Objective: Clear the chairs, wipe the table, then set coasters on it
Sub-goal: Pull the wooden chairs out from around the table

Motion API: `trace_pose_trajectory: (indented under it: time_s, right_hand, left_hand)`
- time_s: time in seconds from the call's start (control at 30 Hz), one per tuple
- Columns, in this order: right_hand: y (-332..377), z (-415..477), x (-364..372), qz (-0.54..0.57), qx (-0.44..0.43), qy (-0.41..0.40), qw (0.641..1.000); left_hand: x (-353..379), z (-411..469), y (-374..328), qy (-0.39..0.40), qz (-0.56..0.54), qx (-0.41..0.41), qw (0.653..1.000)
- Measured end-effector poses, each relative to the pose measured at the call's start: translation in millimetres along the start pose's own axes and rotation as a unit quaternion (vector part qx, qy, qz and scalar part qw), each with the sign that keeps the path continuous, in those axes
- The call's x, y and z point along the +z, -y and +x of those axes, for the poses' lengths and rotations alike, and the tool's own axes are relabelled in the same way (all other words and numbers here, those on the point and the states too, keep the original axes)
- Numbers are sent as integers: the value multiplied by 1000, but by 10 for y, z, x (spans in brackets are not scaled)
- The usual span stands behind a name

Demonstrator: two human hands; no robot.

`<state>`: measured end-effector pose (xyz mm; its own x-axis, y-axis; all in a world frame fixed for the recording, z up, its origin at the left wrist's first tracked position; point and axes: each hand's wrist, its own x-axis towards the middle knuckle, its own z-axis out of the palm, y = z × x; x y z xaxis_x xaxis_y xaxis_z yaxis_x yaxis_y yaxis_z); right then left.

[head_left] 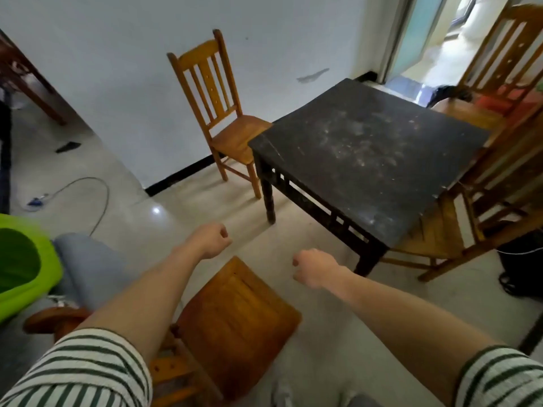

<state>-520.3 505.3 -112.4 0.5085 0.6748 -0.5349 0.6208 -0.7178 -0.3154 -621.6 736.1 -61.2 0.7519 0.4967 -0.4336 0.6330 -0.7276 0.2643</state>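
Item, person's left hand [212,240]: fingers curled into a loose fist, holding nothing, raised over bare floor. Item, right hand [314,268]: likewise fisted and holding nothing, just short of the table's near corner leg. Both forearms bare, ending in green-and-white striped sleeves [88,368]. Item, orange-brown wooden chair with panelled seat [235,315]: directly below and between the arms, seat bare, apart from the table. Item, pale grey polished tile floor [182,212]: an open strip runs between this chair and the table's long near edge, widening leftward. Item, square dark wooden table with fretted apron [367,154]: top bare but for pale dusty smears and specks; its four edges all in view. Item, slat-backed wooden chair by the white wall [232,133]: seat bare, its front edge meeting the table's left corner. Item, wooden chair at the table's right side [435,227]: seat pushed partly under the top. Item, fourth wooden chair at the far right corner [499,63]: blurred, reddish things on its seat, not identifiable. Item, lime-green plastic tub [35,274]: at the left edge, beside a grey padded roll [88,265]. Item, thin grey cable [101,195]: looped on the floor, left.
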Motion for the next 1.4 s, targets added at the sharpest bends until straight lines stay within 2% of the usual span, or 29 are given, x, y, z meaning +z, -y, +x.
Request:
trace_pose_trajectory:
  time_s: [0.13, 0.3, 0.4, 0.5, 0.57, 0.63, 0.77, 0.87, 0.93, 1.0, 1.07, 1.2, 1.3, 1.4]
  right_hand:
    - [548, -92, 425, -23, -24, 35, 999]
    - [886, -294, 1026, -22, -35, 79, 996]
    - [1046, -442, 1432, 42, -20, 115, 992]
    - [1271, -536, 1809, 164, 23, 146, 975]
    - [1464, -619, 2023, 257, 71, 174, 948]
    - [1643, -710, 2192, 325, 109, 198, 918]
    - [1940, -793, 2495, 434, 188, 242, 847]
    - [2118, -752, 2703, 565, 255, 300, 725]
    - [2254, -722, 2766, 646, 296, 333, 620]
    - [2361, -682, 2805, 691, 331, 345, 542]
    - [2430, -678, 2845, 690, 359, 350, 522]
    - [2454, -736, 2809, 697, 378, 337, 508]
    - [2304, -694, 2709, 700, 398, 286, 519]
    - [2124, -598, 2576, 707, 400, 243, 530]
  left_hand:
    - [93, -340, 709, -15, 0, -56, 998]
    - [282, -934, 1544, -52, -1, -144, 988]
    - [444, -1336, 1912, -95, 42, -174, 979]
    - [615, -1700, 2169, -171, 88, -193, 962]
    - [759, -1902, 2317, -221, 92, -195, 951]
    - [854, -2019, 2429, -261, 41, -214, 940]
    - [875, -2054, 2570, -237, -155, -271, 920]
    - [830, -1988, 2584, -233, -251, -282, 896]
    - [771, -1916, 2622, -237, -322, -318, 860]
    - [707, -1842, 2688, -225, -387, -350, 823]
    - [660, -1778, 2745, -201, -448, -354, 796]
    - [547, -1659, 2768, -118, -536, -339, 764]
    - [452, -1537, 2744, -74, -566, -324, 754]
    - [358, -1389, 2535, -78, -567, -310, 759]
